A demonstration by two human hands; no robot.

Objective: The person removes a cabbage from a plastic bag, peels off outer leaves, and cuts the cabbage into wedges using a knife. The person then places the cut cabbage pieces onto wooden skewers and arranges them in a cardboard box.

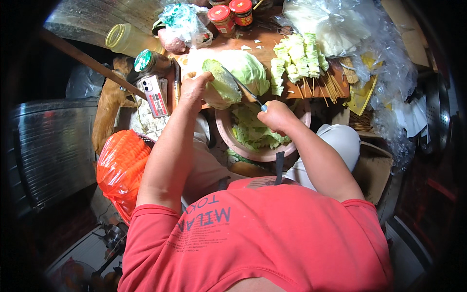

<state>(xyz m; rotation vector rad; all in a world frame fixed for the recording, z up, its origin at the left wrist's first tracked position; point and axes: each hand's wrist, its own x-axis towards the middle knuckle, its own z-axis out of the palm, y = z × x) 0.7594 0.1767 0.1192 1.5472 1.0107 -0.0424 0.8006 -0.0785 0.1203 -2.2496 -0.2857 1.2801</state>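
My left hand (195, 87) grips the left edge of a cut piece of cabbage (222, 89) on the wooden board (264, 34). In my right hand (278, 116) is a knife (242, 87), held by its handle. Its narrow blade slants up and left, against or just beside the cut piece; exact contact is unclear. Behind the blade rests a larger pale-green cabbage portion (250, 67). To the right lie several wooden skewers (330, 85) threaded with folded cabbage pieces (297, 56). Under the board's front edge, a pink basin (261, 157) holds loose cabbage leaves (251, 133).
Red-lidded jars (220, 22) and plastic bags (184, 23) stand behind. A green-lidded jar (151, 62) and a phone (155, 96) are at left. A dog (107, 106) is beyond them, near an orange bag (122, 164). Clear plastic bags (328, 25) crowd the right.
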